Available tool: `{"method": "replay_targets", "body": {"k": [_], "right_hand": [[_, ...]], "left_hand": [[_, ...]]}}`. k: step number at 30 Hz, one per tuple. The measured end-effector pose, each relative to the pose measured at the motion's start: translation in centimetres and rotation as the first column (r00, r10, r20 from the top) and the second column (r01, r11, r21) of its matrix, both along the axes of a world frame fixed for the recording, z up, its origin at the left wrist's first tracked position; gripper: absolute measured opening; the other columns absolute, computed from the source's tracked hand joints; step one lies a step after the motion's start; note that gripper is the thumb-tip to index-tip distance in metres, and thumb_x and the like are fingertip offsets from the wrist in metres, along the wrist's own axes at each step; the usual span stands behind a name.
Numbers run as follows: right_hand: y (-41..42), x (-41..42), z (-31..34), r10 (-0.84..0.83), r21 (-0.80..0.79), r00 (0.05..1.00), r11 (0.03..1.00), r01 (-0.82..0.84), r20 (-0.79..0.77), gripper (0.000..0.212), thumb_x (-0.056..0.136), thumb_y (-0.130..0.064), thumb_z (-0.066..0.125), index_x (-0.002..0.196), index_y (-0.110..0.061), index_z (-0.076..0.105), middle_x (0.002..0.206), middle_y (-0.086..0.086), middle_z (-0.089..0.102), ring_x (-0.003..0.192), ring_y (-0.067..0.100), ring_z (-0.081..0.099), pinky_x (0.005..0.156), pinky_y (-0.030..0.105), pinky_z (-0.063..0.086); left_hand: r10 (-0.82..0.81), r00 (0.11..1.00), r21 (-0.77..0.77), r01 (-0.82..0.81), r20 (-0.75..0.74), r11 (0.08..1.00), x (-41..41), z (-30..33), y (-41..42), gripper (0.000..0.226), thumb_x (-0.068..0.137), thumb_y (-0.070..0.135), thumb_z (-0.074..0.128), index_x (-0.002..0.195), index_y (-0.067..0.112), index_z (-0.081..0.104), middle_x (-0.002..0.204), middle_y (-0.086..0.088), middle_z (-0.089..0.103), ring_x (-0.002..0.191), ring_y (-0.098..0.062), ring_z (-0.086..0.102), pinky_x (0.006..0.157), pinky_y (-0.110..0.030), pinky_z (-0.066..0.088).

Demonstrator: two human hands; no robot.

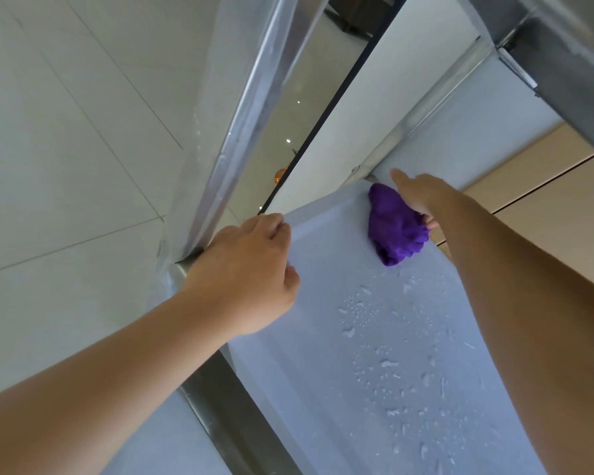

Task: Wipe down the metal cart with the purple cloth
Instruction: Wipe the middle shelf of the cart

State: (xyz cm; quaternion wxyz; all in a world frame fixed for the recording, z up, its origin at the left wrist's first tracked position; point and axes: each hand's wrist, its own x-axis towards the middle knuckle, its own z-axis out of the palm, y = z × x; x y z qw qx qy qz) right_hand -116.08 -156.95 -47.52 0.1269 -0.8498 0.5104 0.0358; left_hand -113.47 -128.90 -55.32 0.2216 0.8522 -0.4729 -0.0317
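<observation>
A bunched purple cloth [393, 228] lies pressed on the pale shelf [374, 354] of the metal cart, near its far right corner. My right hand [420, 197] grips the cloth from the right side, with the forefinger stretched toward the cart's corner post [422, 111]. My left hand [251, 269] curls round the shelf's far left rim, beside the left post [251, 108]. Water drops speckle the shelf nearer to me.
White floor tiles [66, 149] lie to the left. A wooden-looking panel [546, 193] runs along the right. A small orange thing [281, 174] sits on the floor beyond the cart. Another metal frame part [570, 53] crosses the top right.
</observation>
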Motion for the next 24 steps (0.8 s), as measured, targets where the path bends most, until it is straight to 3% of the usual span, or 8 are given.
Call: {"method": "replay_targets", "body": {"k": [1, 3, 5, 8, 12, 17, 20, 24], "right_hand": [[0.6, -0.7, 0.2, 0.102, -0.062, 0.994, 0.993, -0.100, 0.039, 0.058, 0.101, -0.044, 0.030, 0.143, -0.005, 0.033, 0.148, 0.018, 0.033, 0.133, 0.033, 0.036, 0.101, 0.026, 0.022], [0.8, -2.2, -1.2, 0.304, -0.140, 0.950, 0.946, -0.293, 0.066, 0.050, 0.100, -0.036, 0.041, 0.141, -0.008, 0.039, 0.143, 0.016, 0.041, 0.131, 0.030, 0.038, 0.092, 0.023, 0.024], [0.8, -4.0, -3.6, 0.405, -0.172, 0.914, 0.902, -0.396, 0.020, 0.052, 0.098, -0.038, 0.043, 0.144, -0.015, 0.035, 0.140, 0.015, 0.044, 0.129, 0.031, 0.039, 0.099, 0.028, 0.027], [-0.4, -4.9, -6.0, 0.313, -0.212, 0.948, 0.932, -0.295, 0.058, 0.061, 0.098, -0.046, 0.034, 0.150, -0.022, 0.014, 0.149, 0.010, 0.032, 0.136, 0.028, 0.028, 0.113, 0.041, 0.020], [-0.1, -4.5, -6.6, 0.142, -0.249, 0.989, 0.957, -0.150, -0.051, 0.079, 0.087, -0.071, 0.007, 0.151, -0.023, 0.011, 0.155, 0.011, 0.020, 0.140, 0.033, 0.021, 0.113, 0.050, 0.018], [1.8, -3.9, -6.6, -0.255, -0.221, 0.966, 0.945, 0.243, -0.030, 0.069, 0.095, -0.058, 0.021, 0.150, -0.022, -0.001, 0.153, 0.022, 0.010, 0.139, 0.044, 0.013, 0.110, 0.057, 0.015], [1.3, -3.0, -6.4, -0.288, -0.186, 0.955, 0.944, 0.271, -0.068, 0.074, 0.095, -0.055, 0.020, 0.150, -0.015, -0.008, 0.155, 0.021, 0.003, 0.139, 0.046, 0.011, 0.111, 0.055, 0.015], [1.9, -2.8, -6.6, -0.381, -0.167, 0.917, 0.918, 0.360, -0.115, 0.075, 0.093, -0.060, 0.012, 0.148, -0.019, -0.018, 0.156, 0.020, -0.004, 0.138, 0.050, 0.012, 0.109, 0.054, 0.022]], "left_hand": [[0.003, 1.000, -0.001, -0.003, 0.000, 1.000, 0.0, 0.0, 0.0, 0.051, 0.088, 0.037, 0.018, 0.128, 0.014, 0.038, 0.135, 0.002, 0.036, 0.120, -0.016, 0.041, 0.096, -0.032, 0.037], [-0.005, 1.000, 0.002, 0.005, -0.004, 1.000, -0.1, 0.0, 0.0, 0.043, 0.093, 0.034, 0.026, 0.129, 0.013, 0.038, 0.136, 0.001, 0.035, 0.122, -0.016, 0.040, 0.097, -0.032, 0.036], [-0.005, 1.000, -0.010, 0.005, -0.004, 1.000, 0.0, -0.1, 0.1, 0.050, 0.090, 0.037, 0.019, 0.130, 0.014, 0.038, 0.137, 0.002, 0.036, 0.123, -0.016, 0.039, 0.097, -0.031, 0.036], [0.000, 1.000, -0.023, 0.001, 0.025, 1.000, 0.0, 0.1, 0.1, 0.066, 0.079, 0.040, 0.005, 0.129, 0.016, 0.040, 0.136, 0.003, 0.037, 0.122, -0.016, 0.040, 0.095, -0.030, 0.037], [-0.018, 1.000, 0.001, 0.018, -0.026, 1.000, -0.1, 0.2, 0.1, 0.044, 0.095, 0.034, 0.030, 0.133, 0.015, 0.034, 0.141, 0.003, 0.031, 0.127, -0.016, 0.034, 0.099, -0.030, 0.032], [-0.004, 0.999, 0.015, 0.005, -0.037, 1.000, -0.2, 0.2, 0.1, 0.041, 0.094, 0.033, 0.033, 0.130, 0.014, 0.037, 0.139, 0.002, 0.033, 0.125, -0.017, 0.035, 0.098, -0.032, 0.034], [0.006, 1.000, 0.038, -0.005, -0.026, 0.999, -0.2, 0.3, 0.1, 0.042, 0.094, 0.033, 0.033, 0.130, 0.012, 0.038, 0.140, 0.000, 0.033, 0.126, -0.019, 0.036, 0.098, -0.033, 0.034], [0.003, 0.999, 0.063, 0.000, -0.035, 0.998, -0.2, 0.3, 0.1, 0.044, 0.094, 0.033, 0.033, 0.133, 0.012, 0.035, 0.142, -0.001, 0.030, 0.127, -0.020, 0.034, 0.099, -0.033, 0.033]]}}
